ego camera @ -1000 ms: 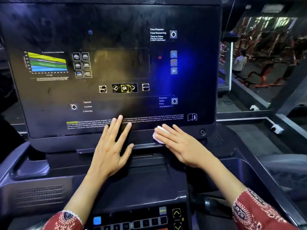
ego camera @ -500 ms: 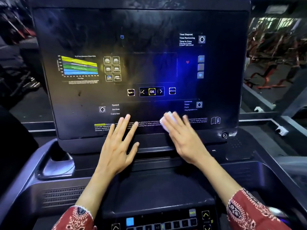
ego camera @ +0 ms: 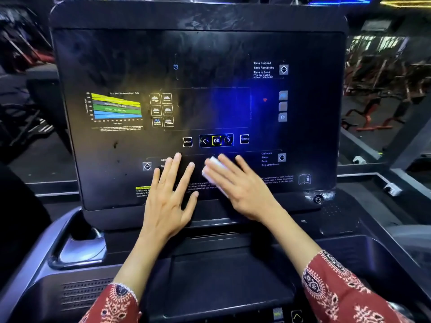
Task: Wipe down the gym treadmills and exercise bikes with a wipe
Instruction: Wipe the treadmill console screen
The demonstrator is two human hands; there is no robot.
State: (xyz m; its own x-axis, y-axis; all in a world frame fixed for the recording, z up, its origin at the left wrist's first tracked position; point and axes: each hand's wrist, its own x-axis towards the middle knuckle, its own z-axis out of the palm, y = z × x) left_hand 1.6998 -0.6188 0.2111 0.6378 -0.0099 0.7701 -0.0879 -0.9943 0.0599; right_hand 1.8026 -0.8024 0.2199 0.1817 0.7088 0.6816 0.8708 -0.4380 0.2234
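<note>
A large black treadmill console screen fills the view, smudged, with a coloured heart-rate chart at left and an OK button row at centre. My right hand presses a small white wipe flat against the lower middle of the screen with straight fingers; most of the wipe is hidden under the fingers. My left hand lies flat beside it, fingers spread on the screen's lower edge, touching nothing else.
Below the screen sit a dark console tray, a cup holder at left and a keypad at the bottom edge. Red gym machines stand beyond at the right.
Both hands have slid upward on the screen, from its bottom rim to just under the button row. The wipe moved up with my right hand.
</note>
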